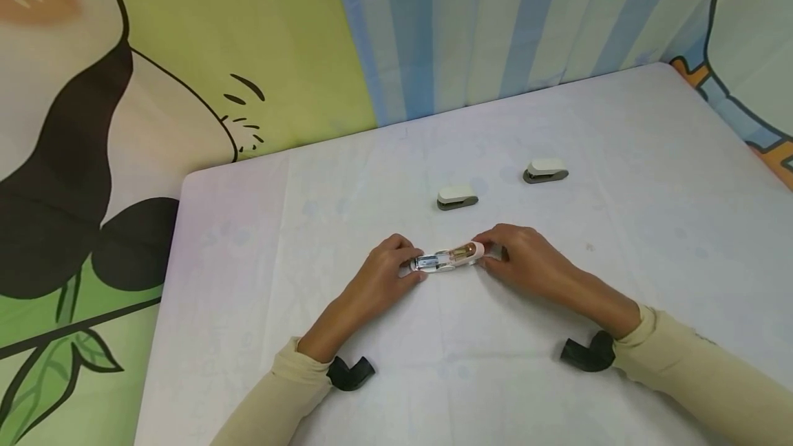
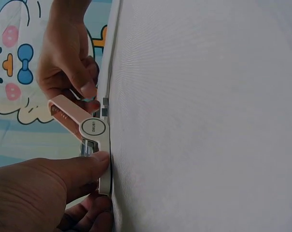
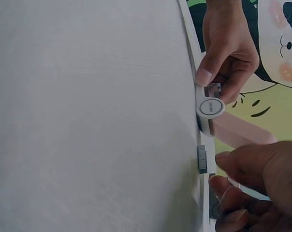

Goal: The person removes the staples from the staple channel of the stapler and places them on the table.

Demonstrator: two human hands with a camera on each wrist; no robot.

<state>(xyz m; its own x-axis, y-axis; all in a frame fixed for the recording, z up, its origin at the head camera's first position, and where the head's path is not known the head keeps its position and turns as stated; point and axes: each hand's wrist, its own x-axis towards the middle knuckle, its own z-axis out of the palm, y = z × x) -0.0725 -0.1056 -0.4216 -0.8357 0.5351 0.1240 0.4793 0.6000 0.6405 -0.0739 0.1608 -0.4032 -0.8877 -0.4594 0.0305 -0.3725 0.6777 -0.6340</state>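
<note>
An opened pink-and-white stapler [image 1: 447,257] lies between both hands, close over the table in the wrist views. Its pink arm [image 3: 240,130] is tilted up from the white base, and a round label [image 2: 94,127] marks the pivot. A metal part shows at the left end and a copper-toned part inside the arm. My left hand [image 1: 389,270] grips the base end, thumb on the near side, fingers beyond. The thumb and index finger of my right hand [image 1: 526,260] lie on either side of the pink arm's end; the other fingers are curled.
Two white-and-grey staplers lie farther back, one at the centre [image 1: 457,197] and one to the right [image 1: 546,171]. Black curved pieces stick out from both sleeves, left [image 1: 350,374] and right [image 1: 587,352]. A cartoon-printed curtain [image 1: 260,40] borders the white table [image 1: 347,191].
</note>
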